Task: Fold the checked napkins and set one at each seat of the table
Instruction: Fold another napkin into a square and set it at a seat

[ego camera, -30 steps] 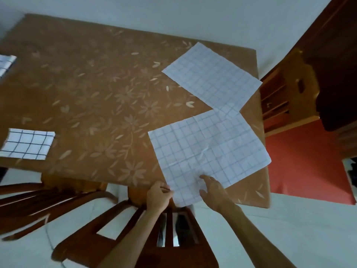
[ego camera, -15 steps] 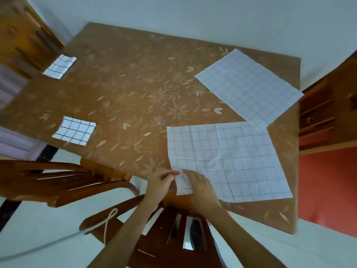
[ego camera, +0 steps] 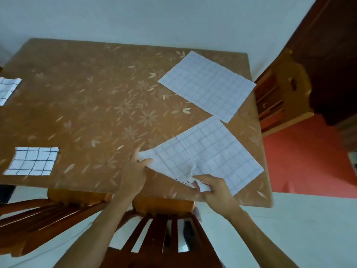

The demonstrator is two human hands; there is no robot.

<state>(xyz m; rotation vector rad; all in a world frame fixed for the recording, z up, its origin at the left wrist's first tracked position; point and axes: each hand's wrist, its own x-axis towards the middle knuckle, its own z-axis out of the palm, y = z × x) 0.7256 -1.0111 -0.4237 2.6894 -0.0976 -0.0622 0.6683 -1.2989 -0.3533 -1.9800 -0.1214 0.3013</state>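
Note:
An unfolded white checked napkin (ego camera: 208, 153) lies at the table's near right, its near edge lifted and crumpled. My left hand (ego camera: 135, 171) pinches its left corner. My right hand (ego camera: 214, 188) grips the bunched near corner. A second unfolded napkin (ego camera: 207, 85) lies flat beyond it, at the far right. A folded napkin (ego camera: 31, 161) with dark check lines sits at the near left edge. Another folded napkin (ego camera: 7, 89) shows partly at the left border.
The table (ego camera: 87, 97) wears a brown floral cloth. A wooden chair (ego camera: 162, 238) stands right below my hands, and another chair (ego camera: 44, 213) is at the near left. A wooden cabinet (ego camera: 280, 97) and red floor lie to the right.
Both hands have taken hold of the near napkin's near edge and moved apart. That edge is now lifted and crumpled, and the napkin is turned askew.

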